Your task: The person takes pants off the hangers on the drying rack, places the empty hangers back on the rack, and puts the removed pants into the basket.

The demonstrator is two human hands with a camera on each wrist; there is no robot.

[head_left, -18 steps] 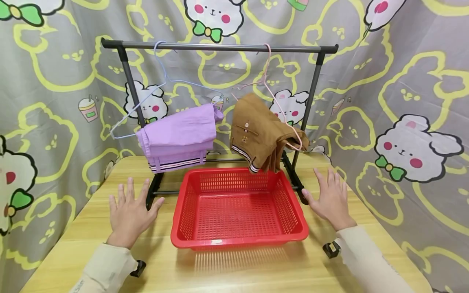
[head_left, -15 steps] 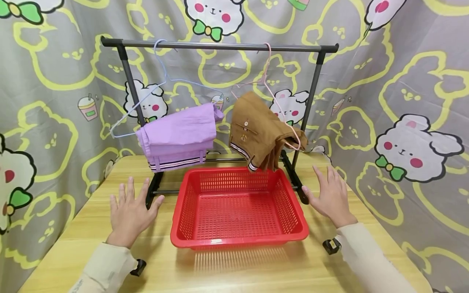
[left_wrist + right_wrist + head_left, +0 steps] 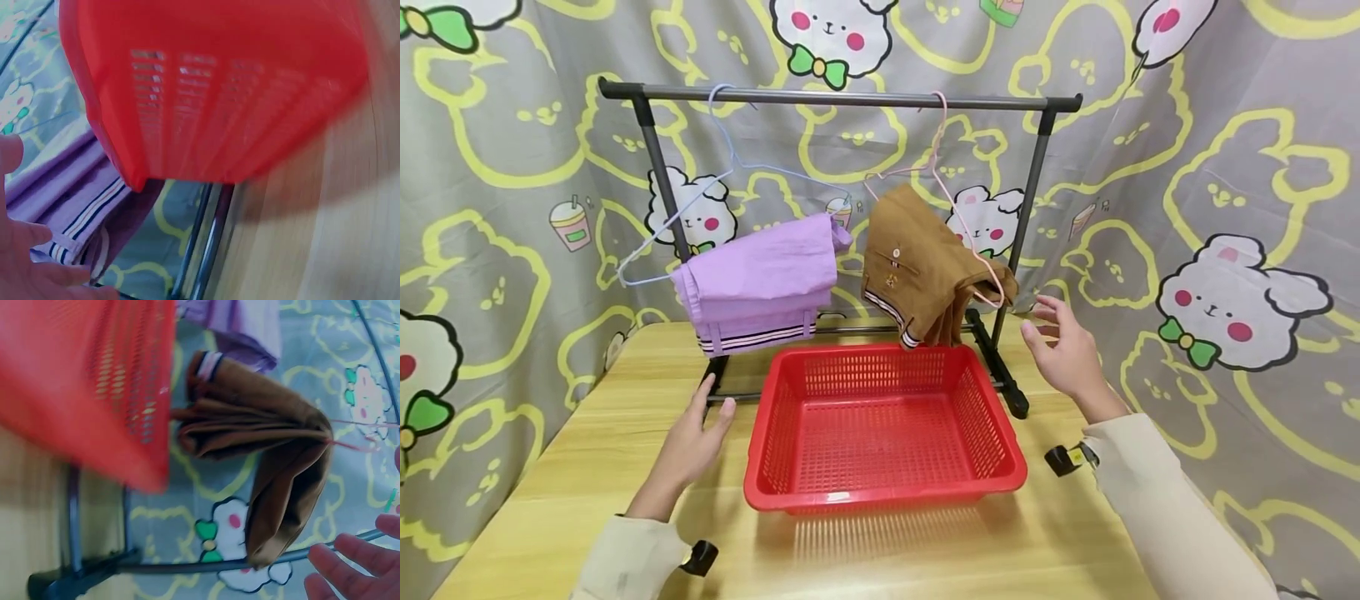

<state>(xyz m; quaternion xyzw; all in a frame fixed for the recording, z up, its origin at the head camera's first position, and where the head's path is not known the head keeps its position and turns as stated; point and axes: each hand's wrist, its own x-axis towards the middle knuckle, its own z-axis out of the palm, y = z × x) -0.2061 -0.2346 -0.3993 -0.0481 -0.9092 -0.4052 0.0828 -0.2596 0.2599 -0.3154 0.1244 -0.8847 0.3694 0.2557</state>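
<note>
In the head view, my left hand [image 3: 688, 446] is at the left of the red plastic basket [image 3: 762, 454], thumb and fingers apart, holding nothing. My right hand [image 3: 1069, 354] is raised beyond the basket's right side, near the brown pants [image 3: 917, 262], its fingers slightly bent around nothing. Those pants are folded over a pink hanger [image 3: 957, 204] that tilts down to the right. Lilac pants [image 3: 760, 262] lie over the bar of a blue hanger [image 3: 721, 137]. In the left wrist view the fingers [image 3: 59, 274] are near the lilac pants' striped waistband.
Both hangers hook over the top bar of a black metal rack [image 3: 842, 98] standing on the wooden table [image 3: 880, 562]. The basket is in front of it, with nothing inside. A patterned grey curtain [image 3: 1240, 192] surrounds the table at the back and sides.
My left hand has turned from palm down onto its side and shifted right. The right hand has risen, bending its fingers. The view has shifted slightly; basket and pants stay in place.
</note>
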